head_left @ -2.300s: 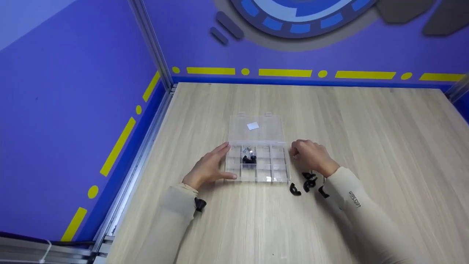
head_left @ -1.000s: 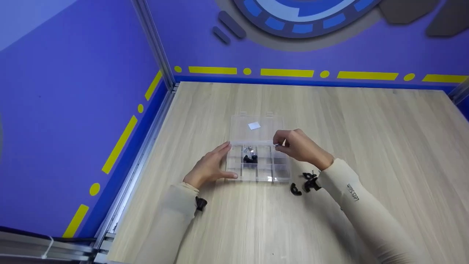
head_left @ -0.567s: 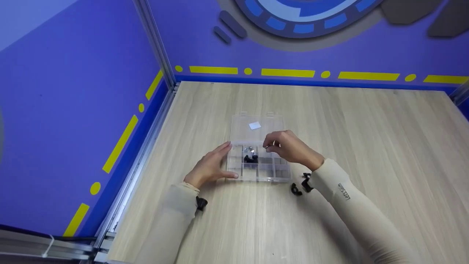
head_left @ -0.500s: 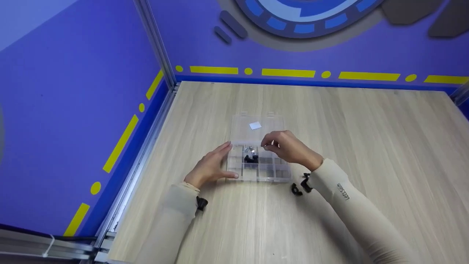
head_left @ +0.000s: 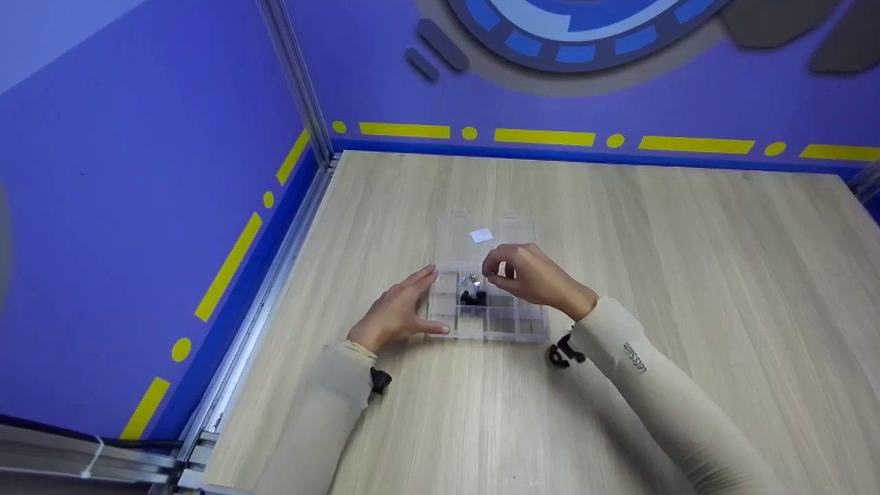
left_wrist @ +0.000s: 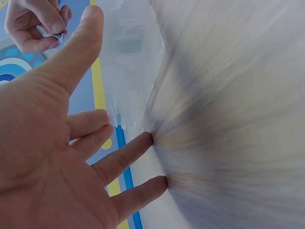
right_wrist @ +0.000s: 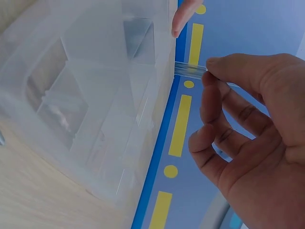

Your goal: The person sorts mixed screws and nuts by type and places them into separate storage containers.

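Note:
A clear plastic compartment box (head_left: 533,328) lies on the table with its lid folded back. My left hand (head_left: 399,313) rests against its left side, thumb at the front corner and fingers spread, also plain in the left wrist view. Over the upper compartments my right hand (head_left: 533,275) pinches a small silver screw (left_wrist: 58,37) between thumb and fingertips. The screw is hard to make out in the head view and hidden in the right wrist view. Just left of it, one compartment holds small shiny metal pieces (head_left: 471,279), and the compartment below holds black curved parts (head_left: 473,298).
Black curved pieces (head_left: 558,356) lie on the wooden table (head_left: 426,426) right of the box's front corner, partly covered by the right sleeve (head_left: 639,371). A white label (head_left: 481,236) sits on the lid. Blue walls (head_left: 172,172) stand at the left and back.
My right hand has moved left from beside the box to above its compartments, carrying the screw. The right sleeve now covers more of the black pieces. My left hand has stayed against the box.

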Available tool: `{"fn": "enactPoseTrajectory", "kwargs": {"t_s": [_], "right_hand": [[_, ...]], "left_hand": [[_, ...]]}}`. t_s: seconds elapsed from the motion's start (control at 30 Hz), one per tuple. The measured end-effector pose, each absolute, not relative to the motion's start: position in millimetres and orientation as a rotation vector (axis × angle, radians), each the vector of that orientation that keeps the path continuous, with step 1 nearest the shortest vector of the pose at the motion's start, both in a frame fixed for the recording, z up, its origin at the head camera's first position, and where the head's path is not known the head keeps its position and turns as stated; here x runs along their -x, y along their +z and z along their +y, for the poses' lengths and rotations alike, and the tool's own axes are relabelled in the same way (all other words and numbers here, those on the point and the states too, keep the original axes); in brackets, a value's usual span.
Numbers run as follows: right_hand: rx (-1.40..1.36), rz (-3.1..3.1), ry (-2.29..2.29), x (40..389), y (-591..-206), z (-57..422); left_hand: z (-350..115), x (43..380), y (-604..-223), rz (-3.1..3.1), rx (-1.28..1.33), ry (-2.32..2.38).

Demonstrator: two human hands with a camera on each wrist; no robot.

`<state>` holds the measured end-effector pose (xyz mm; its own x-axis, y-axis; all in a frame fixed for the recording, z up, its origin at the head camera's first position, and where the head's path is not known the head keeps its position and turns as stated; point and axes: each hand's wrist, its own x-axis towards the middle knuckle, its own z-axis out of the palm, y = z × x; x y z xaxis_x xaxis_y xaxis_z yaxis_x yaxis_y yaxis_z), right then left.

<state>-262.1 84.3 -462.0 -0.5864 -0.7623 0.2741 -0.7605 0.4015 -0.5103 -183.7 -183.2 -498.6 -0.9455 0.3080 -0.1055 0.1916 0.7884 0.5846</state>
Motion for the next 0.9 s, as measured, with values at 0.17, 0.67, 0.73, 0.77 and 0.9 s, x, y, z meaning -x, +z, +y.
{"fn": "enactPoseTrajectory", "kwargs": {"t_s": [0.17, 0.67, 0.73, 0.77, 0.9], "right_hand": [[1.459, 2.629, -0.912, 262.5, -461.9, 80.5], [1.461, 2.617, -0.896, 263.6, -468.6, 69.0], [1.462, 2.611, -0.894, 264.3, -470.0, 67.0], [1.458, 2.612, -0.886, 264.6, -470.2, 66.0], [1.436, 2.62, -0.833, 266.5, -472.3, 62.0]], "left_hand": [[-183.3, 183.8, -498.7, 2.787, -0.387, 0.874], [-182.8, 184.2, -498.6, 2.773, -0.365, 0.883], [-182.7, 183.7, -497.9, 2.774, -0.376, 0.886], [-182.8, 183.4, -497.5, 2.776, -0.382, 0.884], [-183.4, 182.9, -497.1, 2.795, -0.418, 0.876]]}}
